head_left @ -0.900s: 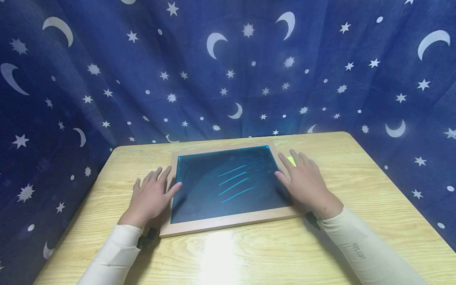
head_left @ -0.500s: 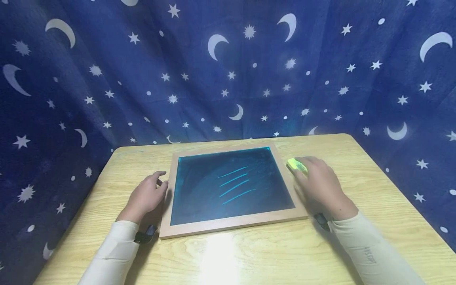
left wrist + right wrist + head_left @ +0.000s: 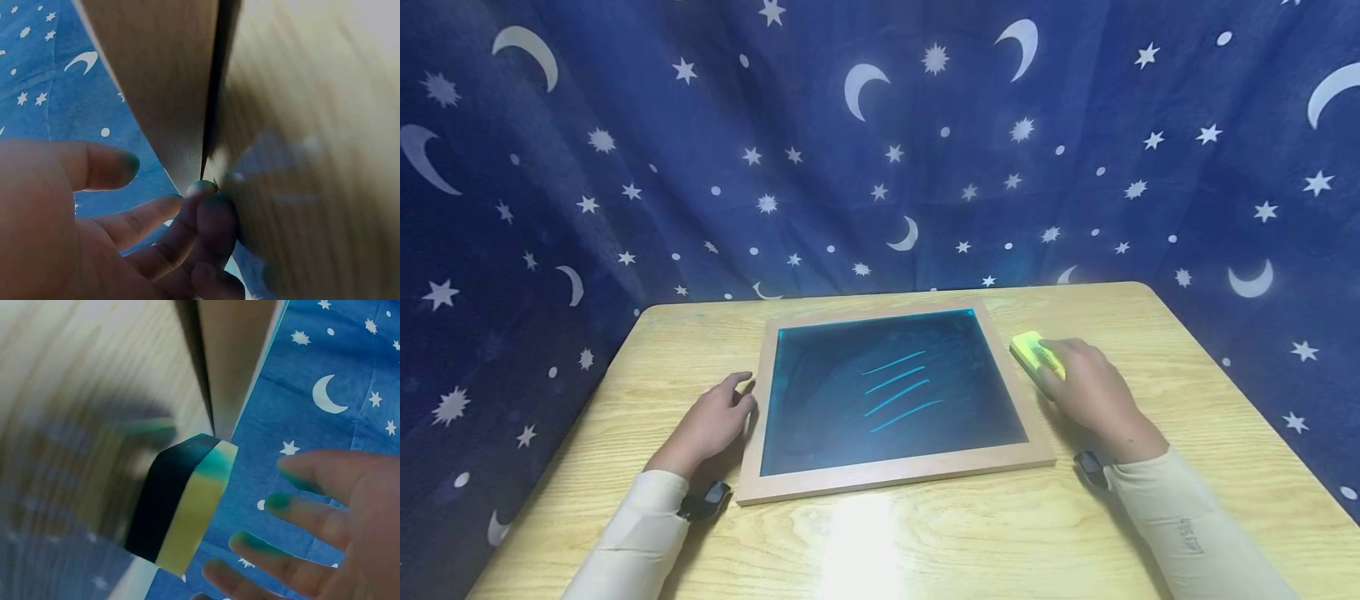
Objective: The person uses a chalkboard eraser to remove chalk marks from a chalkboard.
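A wood-framed chalkboard [image 3: 820, 400] lies on the table, with several slanting blue chalk lines [image 3: 898, 383] right of its middle. To its right is a yellow-and-black board eraser [image 3: 1027, 348], smeared blue-green at one end in the right wrist view. My right hand [image 3: 1093, 396] overlaps the eraser in the head view. From the right wrist, its fingers [image 3: 300, 519] show extended, with a gap between them and the eraser. Beside the board's left frame rests my left hand [image 3: 703, 425], fingers loosely bent and holding nothing. Blue-green chalk colours fingertips on both hands.
The light wooden table [image 3: 925, 550] reaches back to a dark blue curtain [image 3: 820, 125] with white moons and stars. A black camera strap [image 3: 703, 502] is on the left wrist, another camera [image 3: 1090, 471] on the right.
Both hands have left the chalkboard's sides. The right moved right to the eraser, which has shifted slightly right and shows more. The left drew back a little, its fingers bending.
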Tool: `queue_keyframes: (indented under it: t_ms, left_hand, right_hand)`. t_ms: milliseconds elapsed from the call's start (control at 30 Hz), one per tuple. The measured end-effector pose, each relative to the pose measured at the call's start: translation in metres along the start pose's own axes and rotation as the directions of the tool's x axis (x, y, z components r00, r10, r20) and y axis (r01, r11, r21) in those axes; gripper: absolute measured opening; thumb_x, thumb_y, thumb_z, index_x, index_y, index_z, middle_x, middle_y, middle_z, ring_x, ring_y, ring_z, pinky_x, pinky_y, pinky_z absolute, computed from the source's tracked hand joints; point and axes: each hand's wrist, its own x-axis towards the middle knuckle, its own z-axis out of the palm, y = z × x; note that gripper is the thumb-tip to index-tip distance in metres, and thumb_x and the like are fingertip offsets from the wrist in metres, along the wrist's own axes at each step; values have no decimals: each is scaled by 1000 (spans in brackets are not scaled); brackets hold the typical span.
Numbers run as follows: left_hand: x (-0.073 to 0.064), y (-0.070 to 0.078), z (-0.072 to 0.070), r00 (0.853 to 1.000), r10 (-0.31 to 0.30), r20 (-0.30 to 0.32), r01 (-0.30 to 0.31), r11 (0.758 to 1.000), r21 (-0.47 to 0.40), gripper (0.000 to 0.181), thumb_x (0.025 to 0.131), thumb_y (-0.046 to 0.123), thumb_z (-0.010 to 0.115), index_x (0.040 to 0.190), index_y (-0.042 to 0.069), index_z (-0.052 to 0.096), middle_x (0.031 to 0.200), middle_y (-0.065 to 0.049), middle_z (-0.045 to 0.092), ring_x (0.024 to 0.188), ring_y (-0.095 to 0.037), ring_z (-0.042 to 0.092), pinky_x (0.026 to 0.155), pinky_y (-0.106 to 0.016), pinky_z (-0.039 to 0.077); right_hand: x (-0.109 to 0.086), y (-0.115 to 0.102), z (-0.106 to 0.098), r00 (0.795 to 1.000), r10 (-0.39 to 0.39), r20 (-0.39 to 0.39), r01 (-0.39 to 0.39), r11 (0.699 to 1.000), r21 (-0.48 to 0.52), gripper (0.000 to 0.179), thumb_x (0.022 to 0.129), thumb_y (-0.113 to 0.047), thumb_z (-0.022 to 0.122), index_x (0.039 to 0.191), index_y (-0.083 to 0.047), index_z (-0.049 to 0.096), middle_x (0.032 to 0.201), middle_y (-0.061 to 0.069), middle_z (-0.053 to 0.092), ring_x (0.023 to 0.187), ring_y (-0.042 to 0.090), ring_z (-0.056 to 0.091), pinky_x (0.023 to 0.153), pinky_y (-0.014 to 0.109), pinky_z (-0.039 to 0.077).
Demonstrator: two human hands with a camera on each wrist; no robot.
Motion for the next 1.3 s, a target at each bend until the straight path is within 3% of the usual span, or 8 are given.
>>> queue_keyframes:
  t_ms: [300, 433, 767, 1300]
  left_hand:
    - [0, -3, 2, 999, 29, 43, -25, 996, -90, 55, 105, 25, 41, 152, -1, 34, 125, -27, 63, 113, -41, 64, 94, -56, 53]
    - [2, -4, 2, 998, 38, 45, -35, 996, -79, 55, 103, 22, 42, 153, -1, 33, 123, -26, 63, 111, -39, 65, 94, -57, 53]
    - [2, -9, 1, 996, 56, 74, -50, 996, -76, 58, 103, 22, 42, 155, 0, 29, 132, -30, 58, 124, -48, 56, 103, -63, 45]
    - [1, -11, 1, 993, 62, 104, -52, 994, -100, 59, 105, 25, 42, 156, 2, 25, 136, -31, 55, 128, -48, 53, 106, -64, 42]
  right_hand:
    - [-2, 9, 4, 998, 14, 69, -13, 1000, -15, 47, 96, -19, 63, 136, 5, 56, 135, 36, 53, 124, 56, 50, 103, 69, 40]
    - [-1, 11, 6, 998, -9, 67, 11, 1000, -24, 47, 96, -17, 64, 135, 7, 55, 134, 37, 53, 123, 57, 50, 103, 68, 41]
    - [-1, 11, 10, 997, -42, 63, 44, 998, -46, 43, 94, -14, 66, 127, 12, 60, 129, 40, 53, 118, 58, 53, 100, 67, 44]
    - [-1, 17, 12, 995, -34, 96, 38, 998, -41, 47, 93, -12, 63, 134, 9, 55, 134, 38, 52, 123, 56, 50, 102, 68, 42]
